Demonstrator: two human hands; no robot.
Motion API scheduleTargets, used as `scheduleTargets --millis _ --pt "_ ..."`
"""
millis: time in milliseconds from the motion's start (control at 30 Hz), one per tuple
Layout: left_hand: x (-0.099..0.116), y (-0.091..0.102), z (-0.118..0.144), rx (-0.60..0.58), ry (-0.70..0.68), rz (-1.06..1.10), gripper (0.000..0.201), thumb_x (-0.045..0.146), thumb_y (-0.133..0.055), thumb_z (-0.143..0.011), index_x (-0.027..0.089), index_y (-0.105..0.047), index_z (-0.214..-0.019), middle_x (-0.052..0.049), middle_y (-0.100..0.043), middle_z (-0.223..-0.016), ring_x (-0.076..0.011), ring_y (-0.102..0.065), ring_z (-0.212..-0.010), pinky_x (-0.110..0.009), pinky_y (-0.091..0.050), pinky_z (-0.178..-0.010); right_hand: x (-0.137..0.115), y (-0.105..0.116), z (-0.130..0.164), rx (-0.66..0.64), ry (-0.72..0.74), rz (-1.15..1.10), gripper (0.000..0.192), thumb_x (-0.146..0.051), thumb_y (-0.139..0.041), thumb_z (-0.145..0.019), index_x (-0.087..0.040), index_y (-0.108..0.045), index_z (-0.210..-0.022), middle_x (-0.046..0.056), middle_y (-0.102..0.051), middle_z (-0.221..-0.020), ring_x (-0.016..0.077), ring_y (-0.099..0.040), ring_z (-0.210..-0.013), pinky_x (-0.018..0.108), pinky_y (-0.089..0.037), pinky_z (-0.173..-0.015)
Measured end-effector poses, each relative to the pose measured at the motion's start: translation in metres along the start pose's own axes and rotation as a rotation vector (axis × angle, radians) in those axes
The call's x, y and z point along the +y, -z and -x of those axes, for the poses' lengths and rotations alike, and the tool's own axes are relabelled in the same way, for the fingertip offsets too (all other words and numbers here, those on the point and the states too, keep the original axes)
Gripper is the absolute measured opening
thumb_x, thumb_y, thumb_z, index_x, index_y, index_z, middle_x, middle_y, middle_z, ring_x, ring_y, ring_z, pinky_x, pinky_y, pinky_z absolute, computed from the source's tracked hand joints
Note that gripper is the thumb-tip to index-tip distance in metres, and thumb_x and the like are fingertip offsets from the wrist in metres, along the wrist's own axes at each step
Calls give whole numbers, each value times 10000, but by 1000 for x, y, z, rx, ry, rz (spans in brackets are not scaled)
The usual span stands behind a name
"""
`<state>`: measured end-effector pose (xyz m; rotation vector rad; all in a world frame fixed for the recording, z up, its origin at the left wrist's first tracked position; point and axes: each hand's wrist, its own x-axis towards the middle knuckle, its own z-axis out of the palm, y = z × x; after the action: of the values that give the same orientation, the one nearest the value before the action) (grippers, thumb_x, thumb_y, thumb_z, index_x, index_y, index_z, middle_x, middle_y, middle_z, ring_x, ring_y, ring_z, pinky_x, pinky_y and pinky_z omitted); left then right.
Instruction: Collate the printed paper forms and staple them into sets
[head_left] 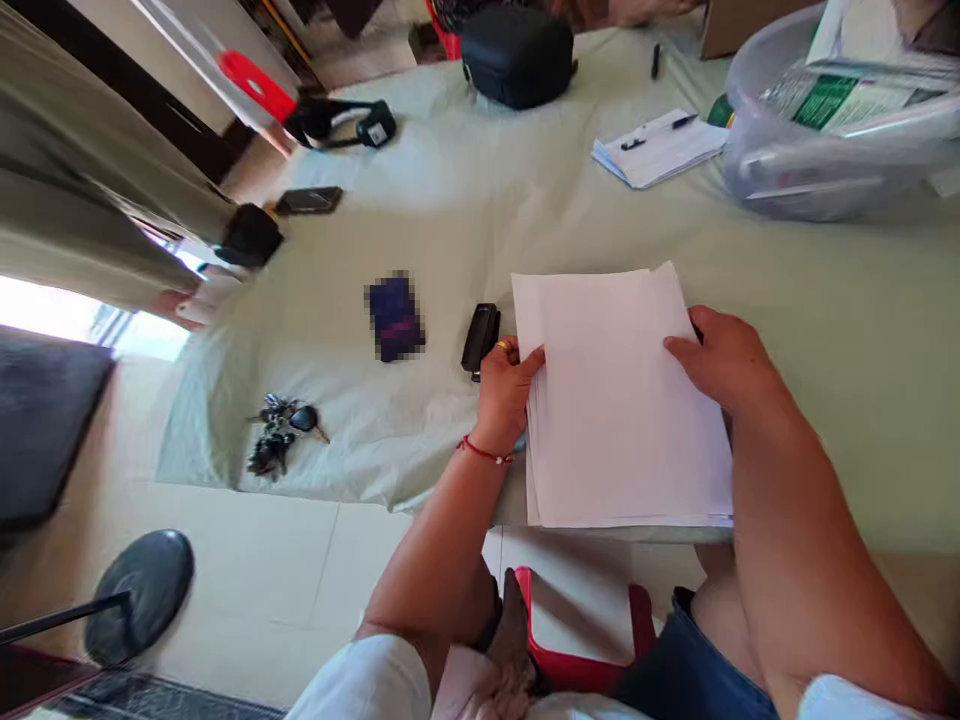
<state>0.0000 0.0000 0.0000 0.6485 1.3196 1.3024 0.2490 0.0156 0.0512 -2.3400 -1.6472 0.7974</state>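
A stack of white paper sheets (622, 410) lies at the table's near edge, its sheets slightly uneven at the left side and top right corner. My left hand (506, 390) grips the stack's left edge, thumb on top and fingers curled at the side. At the right edge, my right hand (724, 360) holds the stack with the thumb on top; its other fingers are partly hidden beneath. Just beyond my left fingers lies a small black oblong case (481, 338).
Keys (281, 435), a blurred dark blue item (395, 317) and a phone (309, 200) lie leftward on the cloth-covered table (555, 200). A black case (517, 55), a paper pad (660, 150) and a filled translucent tub (817, 180) stand farther back. A red stool (577, 675) is below.
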Motion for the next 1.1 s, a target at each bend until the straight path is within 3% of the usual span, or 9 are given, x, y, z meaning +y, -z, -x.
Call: scheduleTargets --millis 133,267,367,467,733,933,1100 --pt "-1 2 1 14 27 -19 371 396 -912 -829 211 -591 -804 68 -593 -688 -97 -532 -604 -235 -446 -604 3 -1 -4 7 -8 -20 275 -285 -601 -1020 -210 -745 -1243 97 -786 -1169 272 -688 -965 354 -455 -745" --pt "3 4 0 -34 84 -1 150 214 -779 -754 185 -708 -882 8 -722 -764 -144 -640 -674 -265 -509 -656 6 -2 -7 49 -34 -70 245 -278 -584 -1015 -222 -746 -1191 80 -775 -1070 253 -666 -874 359 -464 -734" --pt "5 6 -1 -41 99 -28 190 184 -751 -725 166 -743 -914 -9 -742 -766 -151 -647 -670 -272 -512 -657 7 -2 -7 87 -54 -109 263 -275 -569 -1014 -227 -749 -1199 71 -759 -1022 240 -639 -809 368 -478 -724" --pt "4 7 -1 -6 65 -51 145 228 -815 -801 177 -689 -851 27 -663 -682 -113 -565 -608 -242 -460 -623 8 -3 -6 116 -53 -141 306 -269 -567 -1011 -236 -748 -1255 72 -750 -1042 237 -630 -812 384 -508 -759" --pt "6 4 4 43 18 -86 362 338 -822 -990 198 -581 -758 62 -517 -680 -80 -440 -593 -221 -376 -598 13 2 -3 184 -49 -165 299 -245 -619 -991 -230 -759 -1255 72 -744 -1047 215 -604 -789 386 -533 -783" --pt "6 4 1 40 65 -69 182 223 -755 -972 195 -647 -828 35 -623 -719 -107 -537 -635 -223 -440 -616 11 8 1 119 -93 -182 332 -244 -609 -994 -271 -781 -1277 65 -755 -1069 227 -627 -808 396 -532 -781" --pt "5 3 1 47 58 -85 186 273 -757 -976 193 -662 -838 24 -670 -717 -107 -578 -625 -229 -487 -621 12 8 0 83 -100 -152 239 -284 -598 -985 -269 -741 -1176 56 -739 -1038 248 -641 -827 401 -509 -756"
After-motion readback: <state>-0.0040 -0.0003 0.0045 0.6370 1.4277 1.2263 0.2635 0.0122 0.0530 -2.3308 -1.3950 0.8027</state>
